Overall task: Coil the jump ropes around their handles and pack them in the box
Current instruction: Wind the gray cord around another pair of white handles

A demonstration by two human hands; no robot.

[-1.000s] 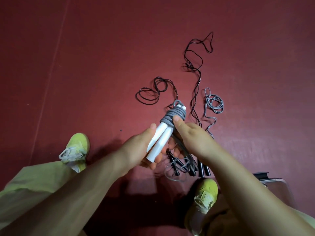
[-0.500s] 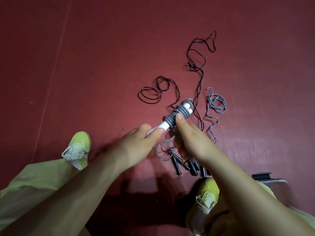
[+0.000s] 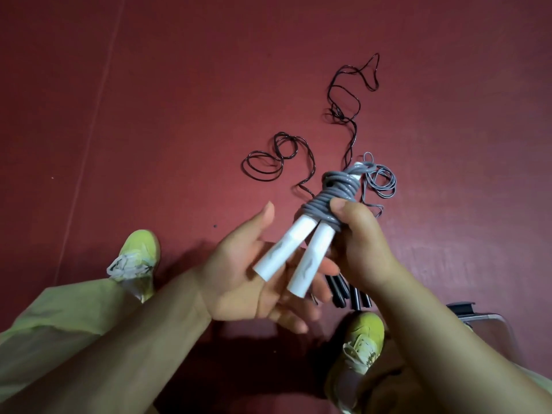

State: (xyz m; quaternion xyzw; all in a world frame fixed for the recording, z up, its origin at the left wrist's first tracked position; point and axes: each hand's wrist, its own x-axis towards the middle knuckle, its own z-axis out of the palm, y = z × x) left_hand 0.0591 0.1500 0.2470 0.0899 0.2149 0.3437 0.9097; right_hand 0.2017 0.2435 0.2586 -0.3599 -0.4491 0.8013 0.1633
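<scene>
A jump rope with two white handles (image 3: 294, 252) has its grey cord (image 3: 334, 194) coiled round their upper ends. My right hand (image 3: 363, 243) grips the coiled bundle, thumb pressed on the cord. Below the handles lies my left hand (image 3: 248, 270), palm up, fingers spread and relaxed, holding nothing. On the red floor lie loose black ropes (image 3: 343, 115) and a loose grey rope (image 3: 380, 183). Black handles (image 3: 349, 292) poke out beneath my hands. The corner of a clear box (image 3: 490, 322) shows at the right edge.
My two yellow-green shoes (image 3: 134, 258) (image 3: 363, 342) stand on the floor on either side of the hands, with light green trouser legs (image 3: 50, 324) at lower left. A faint line (image 3: 89, 138) runs along the floor at the left.
My left hand has let go of the white handles and opened beneath them. The right hand now holds the bundle alone, raised and turned so both handles show.
</scene>
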